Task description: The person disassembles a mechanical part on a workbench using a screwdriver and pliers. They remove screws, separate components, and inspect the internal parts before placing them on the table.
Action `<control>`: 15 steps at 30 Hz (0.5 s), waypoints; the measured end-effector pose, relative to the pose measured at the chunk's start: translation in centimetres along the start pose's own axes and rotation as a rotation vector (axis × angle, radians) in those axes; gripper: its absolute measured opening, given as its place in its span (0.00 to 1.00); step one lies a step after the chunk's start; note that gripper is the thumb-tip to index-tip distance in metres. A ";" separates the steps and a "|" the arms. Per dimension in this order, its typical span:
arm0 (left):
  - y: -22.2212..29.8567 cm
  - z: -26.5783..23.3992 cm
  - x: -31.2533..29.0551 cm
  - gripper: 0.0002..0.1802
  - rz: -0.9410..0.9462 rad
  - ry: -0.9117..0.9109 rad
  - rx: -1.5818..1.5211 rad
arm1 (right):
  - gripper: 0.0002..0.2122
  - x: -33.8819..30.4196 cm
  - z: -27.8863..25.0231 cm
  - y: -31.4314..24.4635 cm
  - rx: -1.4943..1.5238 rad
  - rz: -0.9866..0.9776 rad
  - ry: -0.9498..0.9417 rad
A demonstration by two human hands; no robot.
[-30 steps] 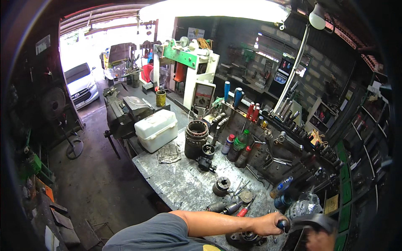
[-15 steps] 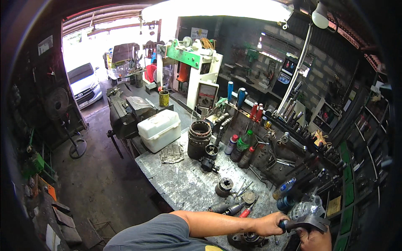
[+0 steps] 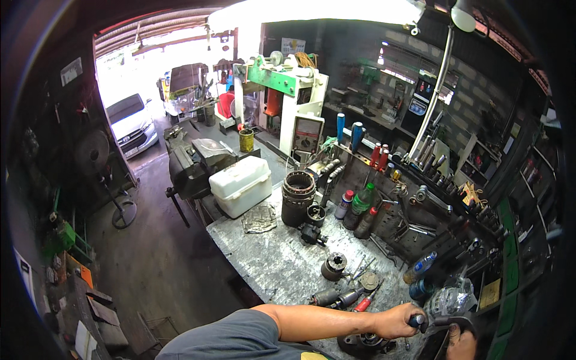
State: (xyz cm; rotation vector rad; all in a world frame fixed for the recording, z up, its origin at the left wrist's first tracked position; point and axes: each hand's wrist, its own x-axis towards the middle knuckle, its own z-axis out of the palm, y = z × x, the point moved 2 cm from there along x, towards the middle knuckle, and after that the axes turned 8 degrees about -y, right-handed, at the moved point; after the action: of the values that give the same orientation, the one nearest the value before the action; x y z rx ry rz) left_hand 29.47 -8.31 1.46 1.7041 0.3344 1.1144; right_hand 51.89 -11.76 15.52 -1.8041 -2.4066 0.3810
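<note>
At the lower right, my left hand is closed round the dark handle of a hammer, its butt end toward me. The hammer's head lies just above my right hand, which is closed with fingers bent. What the right hand grips is hidden by the hammer and the picture's edge. Below my left forearm sits a dark round metal housing, partly covered by the arm. Near that forearm lie a red-handled screwdriver and cylindrical metal parts.
On the metal-topped bench stand a dark stator cylinder, a small round part, bottles and a white box. A clear plastic bag lies beyond my hands. Tools line the rack behind.
The view has shifted, so the bench appears further right. The hammer has turned: its handle end now points more toward me, while both hands stay close together.
</note>
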 end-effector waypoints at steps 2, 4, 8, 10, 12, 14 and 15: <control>0.1 0.1 0.0 0.10 0.043 0.019 -0.022 | 0.16 -0.5 4.2 4.4 0.083 0.125 -0.017; -0.1 0.3 0.0 0.13 0.001 -0.026 -0.024 | 0.18 -2.0 10.4 8.1 0.216 0.127 -0.118; -0.7 0.2 0.0 0.14 0.018 -0.017 -0.002 | 0.24 -4.5 23.7 13.6 0.081 0.258 -0.234; -0.7 0.0 0.0 0.15 0.035 -0.027 -0.012 | 0.26 -5.1 28.7 15.4 -0.006 0.447 -0.351; -0.7 -0.3 -0.2 0.16 -0.028 -0.026 0.044 | 0.22 -3.7 31.2 15.3 0.255 0.245 -0.147; -0.6 -0.4 -0.6 0.17 -0.135 -0.060 0.047 | 0.18 -2.0 30.3 14.6 0.094 0.238 -0.091; -0.6 -0.4 -0.8 0.17 -0.186 -0.074 0.046 | 0.19 -1.1 28.3 13.8 -0.008 0.150 -0.012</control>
State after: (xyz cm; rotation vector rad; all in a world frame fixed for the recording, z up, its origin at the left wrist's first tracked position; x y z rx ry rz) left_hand 28.87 -8.30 0.59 1.7118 0.4652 0.9121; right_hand 58.33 -13.02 -15.34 -1.9983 -2.2905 0.3976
